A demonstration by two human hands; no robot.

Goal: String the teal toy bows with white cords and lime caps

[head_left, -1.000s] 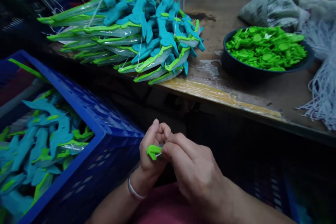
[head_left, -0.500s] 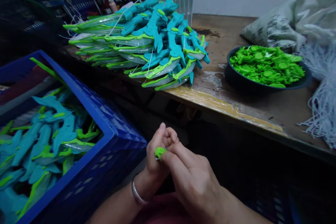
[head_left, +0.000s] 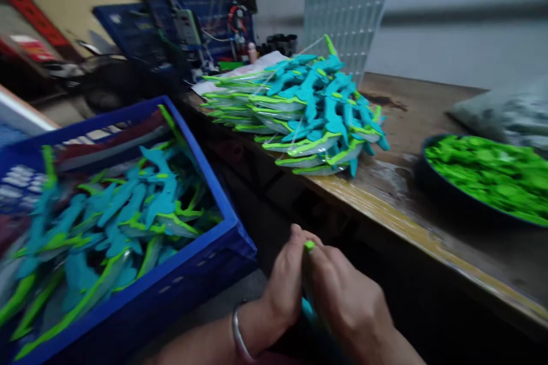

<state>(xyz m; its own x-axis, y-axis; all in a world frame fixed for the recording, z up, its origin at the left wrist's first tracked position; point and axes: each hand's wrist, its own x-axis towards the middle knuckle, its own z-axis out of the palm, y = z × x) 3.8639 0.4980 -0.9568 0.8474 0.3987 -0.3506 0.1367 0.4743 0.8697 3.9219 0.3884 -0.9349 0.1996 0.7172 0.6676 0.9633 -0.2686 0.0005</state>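
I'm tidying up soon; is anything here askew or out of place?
Mostly orderly. The toy pile sits right at the table's front edge, its lowest pieces seeming to overhang. One green strip pokes up over the blue crate's far rim.

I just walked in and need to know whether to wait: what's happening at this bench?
A person works below the edge of the wooden bench, left hand and right hand closed together on a small green piece, mostly hidden by the fingers. A blue crate of teal-and-green toy parts sits at their left; a pile of the same lies on the bench beside a dark bowl of loose green pieces.
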